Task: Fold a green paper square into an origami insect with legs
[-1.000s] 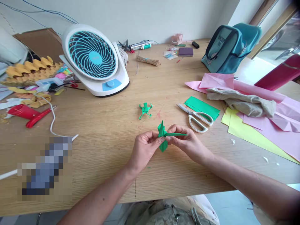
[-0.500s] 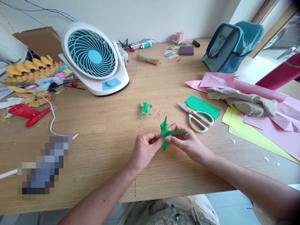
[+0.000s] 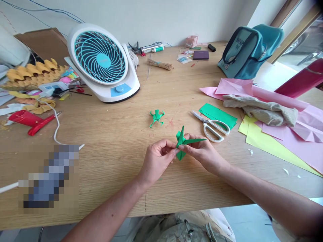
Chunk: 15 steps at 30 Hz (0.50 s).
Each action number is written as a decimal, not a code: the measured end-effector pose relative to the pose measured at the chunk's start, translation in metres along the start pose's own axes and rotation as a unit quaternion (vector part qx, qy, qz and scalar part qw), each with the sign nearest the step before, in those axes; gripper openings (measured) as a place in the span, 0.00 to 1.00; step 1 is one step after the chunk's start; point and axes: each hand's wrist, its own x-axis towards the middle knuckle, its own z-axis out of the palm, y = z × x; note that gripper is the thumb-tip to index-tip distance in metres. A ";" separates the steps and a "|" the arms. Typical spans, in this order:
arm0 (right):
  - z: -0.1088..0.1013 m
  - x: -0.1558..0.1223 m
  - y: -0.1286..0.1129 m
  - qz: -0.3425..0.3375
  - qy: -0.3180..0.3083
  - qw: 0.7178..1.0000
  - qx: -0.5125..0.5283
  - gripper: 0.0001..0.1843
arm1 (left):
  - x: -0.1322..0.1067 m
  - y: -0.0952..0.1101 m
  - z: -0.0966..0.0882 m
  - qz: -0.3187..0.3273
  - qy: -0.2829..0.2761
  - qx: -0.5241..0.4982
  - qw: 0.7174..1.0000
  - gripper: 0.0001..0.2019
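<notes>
Both hands pinch a half-folded green paper figure point(image 3: 182, 143) just above the wooden table point(image 3: 113, 141). My left hand point(image 3: 157, 159) grips its lower left side with thumb and fingertips. From the right, my right hand point(image 3: 202, 153) pinches it, and a long green point sticks out over that hand's fingers. A finished green paper frog point(image 3: 156, 117) lies on the table a little beyond the hands.
White-handled scissors point(image 3: 212, 127) and a green paper sheet point(image 3: 218, 115) lie right of the hands. Pink and yellow sheets point(image 3: 277, 141), a beige cloth point(image 3: 262, 109) and a teal bag point(image 3: 248, 50) fill the right side. A white and blue fan point(image 3: 101, 64) and a red glue gun point(image 3: 30, 121) stand left.
The paper figure and both hands have shifted slightly to the right, and the figure has turned a little in the fingers.
</notes>
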 end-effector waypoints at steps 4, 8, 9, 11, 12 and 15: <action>0.000 0.000 0.000 -0.019 0.000 1.000 -0.007 0.18 | 0.001 0.002 0.002 -0.014 -0.011 -0.041 0.999 0.10; -0.001 -0.001 0.000 -0.036 -0.006 0.999 -0.027 0.16 | 0.001 -0.001 0.002 0.006 -0.009 -0.026 1.000 0.11; -0.002 0.000 0.000 -0.037 -0.009 0.999 -0.035 0.16 | 0.002 -0.002 0.001 0.009 -0.002 -0.017 1.000 0.11; -0.003 0.000 0.000 -0.042 -0.006 0.997 -0.058 0.17 | 0.002 -0.002 0.000 0.002 0.006 -0.008 1.000 0.11; -0.003 0.001 0.000 -0.046 0.001 0.997 -0.065 0.17 | 0.002 -0.002 0.000 -0.008 0.005 -0.011 1.000 0.11; -0.002 0.001 0.001 -0.058 0.022 0.997 -0.047 0.17 | 0.002 0.000 0.001 -0.028 -0.007 -0.033 0.999 0.13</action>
